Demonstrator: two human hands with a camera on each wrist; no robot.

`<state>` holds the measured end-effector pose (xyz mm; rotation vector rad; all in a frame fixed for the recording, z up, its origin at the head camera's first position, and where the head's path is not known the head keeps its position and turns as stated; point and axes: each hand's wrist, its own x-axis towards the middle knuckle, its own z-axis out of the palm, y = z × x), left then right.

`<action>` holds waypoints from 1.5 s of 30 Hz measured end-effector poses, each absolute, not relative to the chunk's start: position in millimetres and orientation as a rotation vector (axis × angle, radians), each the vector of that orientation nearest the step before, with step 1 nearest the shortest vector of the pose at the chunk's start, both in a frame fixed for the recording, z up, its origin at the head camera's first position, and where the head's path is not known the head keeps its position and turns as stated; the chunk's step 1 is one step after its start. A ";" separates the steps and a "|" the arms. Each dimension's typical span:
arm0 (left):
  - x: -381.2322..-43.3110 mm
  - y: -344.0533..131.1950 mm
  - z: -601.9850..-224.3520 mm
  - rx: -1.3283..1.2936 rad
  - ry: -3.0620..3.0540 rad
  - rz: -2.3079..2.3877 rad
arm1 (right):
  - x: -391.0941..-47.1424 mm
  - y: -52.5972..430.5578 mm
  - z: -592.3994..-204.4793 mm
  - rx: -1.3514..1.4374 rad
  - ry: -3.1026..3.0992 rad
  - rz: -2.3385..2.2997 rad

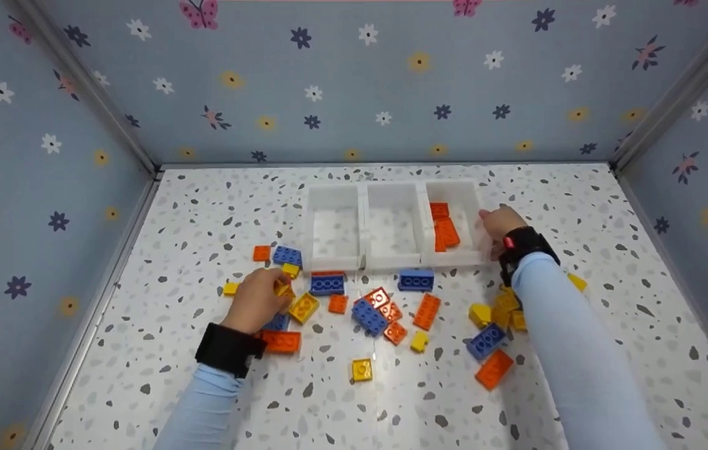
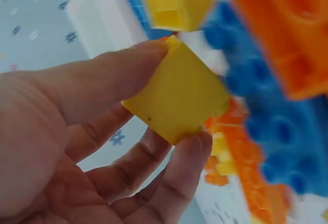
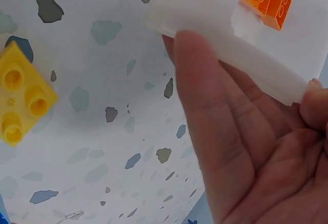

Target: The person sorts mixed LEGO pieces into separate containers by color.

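Note:
My left hand (image 1: 257,301) pinches a yellow building block (image 2: 177,93) between thumb and fingertips, its flat face turned to the left wrist view. Blue and orange blocks lie close beside that hand. At the right end of a white three-compartment tray (image 1: 391,262), my right hand (image 1: 504,224) grips the side wall, with the thumb at the rim and the fingers along the outside. Several orange blocks (image 1: 449,232) lie in the tray's right compartment. The middle and left compartments show only their bare floor.
Loose blue, orange and yellow blocks lie scattered before the tray, including a blue block (image 1: 369,316) and a yellow block (image 1: 362,369). A group of yellow blocks (image 1: 505,306) lies partly under the right forearm. Patterned panels (image 1: 354,81) enclose the speckled tabletop (image 1: 304,412).

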<state>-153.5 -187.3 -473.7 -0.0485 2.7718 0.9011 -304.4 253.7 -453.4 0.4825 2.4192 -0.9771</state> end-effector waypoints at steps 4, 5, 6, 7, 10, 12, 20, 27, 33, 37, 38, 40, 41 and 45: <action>-165.1 -181.0 -450.2 -0.041 2.764 1.057 | -303.4 255.3 -451.2 0.491 2.431 -0.971; -170.1 -177.7 -444.7 -0.021 2.771 1.086 | -303.0 255.5 -451.0 0.492 2.432 -0.977; -175.7 -173.9 -439.5 -0.005 2.772 1.115 | -302.7 255.9 -451.1 0.488 2.437 -0.979; -182.3 -169.7 -434.9 0.014 2.779 1.129 | -302.4 255.8 -451.4 0.489 2.438 -0.985; -204.8 -154.6 -425.5 0.070 2.785 1.153 | -302.0 255.0 -453.2 0.469 2.448 -0.988; -221.3 -143.4 -421.9 0.084 2.786 1.131 | -302.8 253.9 -454.6 0.442 2.462 -0.978; -284.7 -97.0 -431.1 0.123 2.888 0.771 | -307.1 250.8 -455.9 0.492 2.459 -0.965; -313.0 -78.5 -457.2 -0.046 2.924 0.652 | -310.3 249.5 -459.9 0.466 2.494 -0.944; -317.9 -76.0 -474.1 -0.099 2.918 0.685 | -306.1 247.2 -456.8 0.419 2.532 -0.888; -310.3 -78.2 -469.3 -0.024 2.925 0.648 | -304.1 245.2 -454.1 0.337 2.579 -0.785; -307.5 -78.7 -465.2 0.001 2.922 0.651 | -304.0 245.5 -453.6 0.306 2.593 -0.746; -302.2 -80.0 -456.8 0.061 2.924 0.662 | -304.1 246.4 -453.4 0.238 2.618 -0.667; -298.5 -81.0 -451.8 0.090 2.925 0.673 | -304.5 247.4 -453.9 0.235 2.618 -0.658; -279.1 -87.6 -433.0 0.190 2.917 0.717 | -305.5 252.7 -456.0 0.313 2.553 -0.762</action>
